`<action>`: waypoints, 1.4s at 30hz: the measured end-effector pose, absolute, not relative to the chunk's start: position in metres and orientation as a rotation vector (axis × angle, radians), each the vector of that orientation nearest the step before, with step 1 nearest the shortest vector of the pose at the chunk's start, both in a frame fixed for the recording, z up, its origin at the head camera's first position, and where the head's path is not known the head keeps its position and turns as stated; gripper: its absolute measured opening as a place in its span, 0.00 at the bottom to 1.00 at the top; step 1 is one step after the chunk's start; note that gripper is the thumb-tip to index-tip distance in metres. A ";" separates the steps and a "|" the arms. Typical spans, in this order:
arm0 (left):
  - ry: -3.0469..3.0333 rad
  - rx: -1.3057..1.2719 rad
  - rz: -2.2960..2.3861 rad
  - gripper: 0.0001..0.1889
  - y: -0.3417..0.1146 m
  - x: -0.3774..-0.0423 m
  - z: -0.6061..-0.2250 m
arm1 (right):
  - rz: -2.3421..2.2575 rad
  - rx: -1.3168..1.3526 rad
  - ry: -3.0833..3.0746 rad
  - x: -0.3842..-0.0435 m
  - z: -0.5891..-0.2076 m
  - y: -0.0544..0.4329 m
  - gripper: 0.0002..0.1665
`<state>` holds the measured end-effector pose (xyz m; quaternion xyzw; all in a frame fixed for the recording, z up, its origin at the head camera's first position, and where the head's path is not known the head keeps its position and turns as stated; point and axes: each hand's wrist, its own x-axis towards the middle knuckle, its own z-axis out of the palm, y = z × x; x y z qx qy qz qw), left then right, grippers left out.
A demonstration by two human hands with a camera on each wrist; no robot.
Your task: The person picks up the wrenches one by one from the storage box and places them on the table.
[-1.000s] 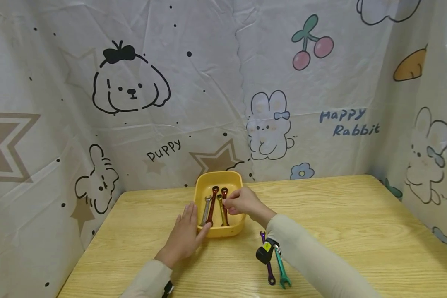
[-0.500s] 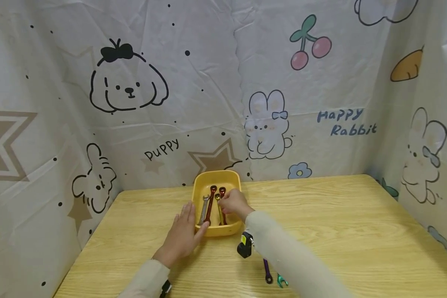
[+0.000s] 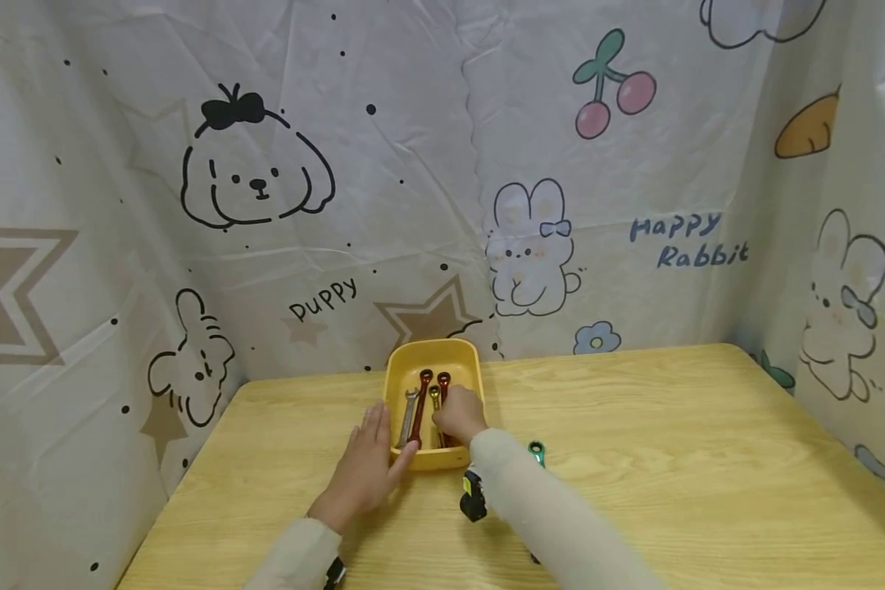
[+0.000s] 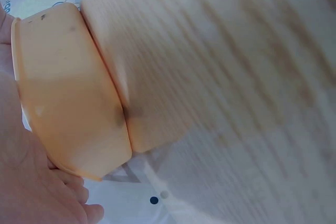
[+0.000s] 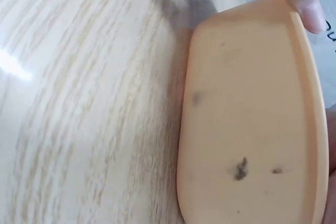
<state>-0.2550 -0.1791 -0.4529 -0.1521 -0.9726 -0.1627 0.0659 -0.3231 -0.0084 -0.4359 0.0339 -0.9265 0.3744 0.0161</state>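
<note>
A yellow plastic bin (image 3: 428,461) stands at the table's far edge. Against its left side rests my left hand (image 3: 361,467), fingers straight and thumb at the front rim; the left wrist view shows the fingers along the outer wall (image 4: 73,87). Inside lie a silver wrench (image 3: 407,418), a dark red wrench (image 3: 419,414), a gold wrench (image 3: 434,397) and another red wrench (image 3: 444,382). My right hand (image 3: 460,412) reaches into the bin, fingers bent down at the gold and right-hand red wrenches. Its fingertips are hidden, so a hold cannot be made out.
A green ratchet wrench (image 3: 537,449) lies on the wooden table (image 3: 671,426) beside my right forearm, mostly covered by the sleeve (image 3: 553,516). A dark wrench end (image 3: 535,560) peeks out below. A printed cloth (image 3: 406,164) hangs behind and at both sides.
My right hand has moved from over the bin's right side left and lower into it. The forearm now covers most of the table wrenches. My left hand has stayed put.
</note>
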 end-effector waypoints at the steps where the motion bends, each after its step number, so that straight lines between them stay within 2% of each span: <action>1: -2.936 -0.457 -0.487 0.45 -0.179 -0.255 -0.454 | 1.164 0.097 -2.882 -0.323 -0.437 -0.009 0.20; 9: -2.928 -0.455 -0.482 0.45 -0.178 -0.254 -0.455 | 1.108 0.064 -2.877 -0.322 -0.441 -0.011 0.09; 15: -2.920 -0.463 -0.480 0.44 -0.179 -0.255 -0.453 | 0.998 0.111 -2.901 -0.319 -0.441 -0.014 0.13; 19: -2.924 -0.462 -0.478 0.44 -0.179 -0.255 -0.453 | 0.958 0.100 -2.926 -0.320 -0.443 -0.015 0.06; 31: -2.934 -0.442 -0.465 0.44 -0.179 -0.254 -0.454 | 0.996 0.060 -2.965 -0.316 -0.441 -0.017 0.12; 42: -2.928 -0.442 -0.462 0.45 -0.178 -0.255 -0.454 | 1.035 -0.003 -2.957 -0.319 -0.444 -0.017 0.09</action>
